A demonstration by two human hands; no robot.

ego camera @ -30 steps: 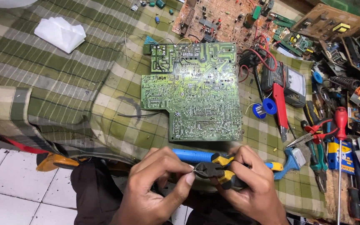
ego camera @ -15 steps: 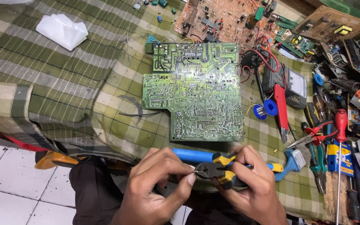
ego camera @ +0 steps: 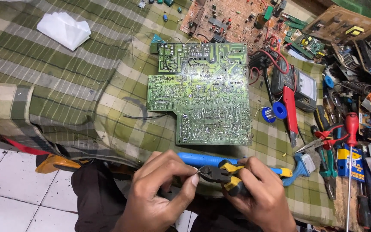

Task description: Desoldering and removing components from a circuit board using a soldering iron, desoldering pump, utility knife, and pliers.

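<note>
My right hand (ego camera: 260, 195) grips black-and-yellow handled cutters (ego camera: 222, 176) near the cloth's front edge. My left hand (ego camera: 159, 193) pinches something tiny at the cutter jaws with thumb and forefinger; the piece itself is too small to make out. A blue-handled soldering iron (ego camera: 202, 160) lies flat just behind both hands. Beyond it a large green circuit board (ego camera: 202, 94) lies solder side up on the green checked cloth (ego camera: 65, 77).
A red probe (ego camera: 289, 107), a blue solder spool (ego camera: 275, 112) and a meter (ego camera: 303, 88) lie right of the board. Screwdrivers, pliers and more boards crowd the right side. A brown circuit board (ego camera: 224, 17) sits behind. White folded paper (ego camera: 63, 29) lies far left. White floor tiles show at lower left.
Both hands stay at the cutters with barely any shift; my left fingers have closed slightly tighter at the jaws. The view has tilted a little.
</note>
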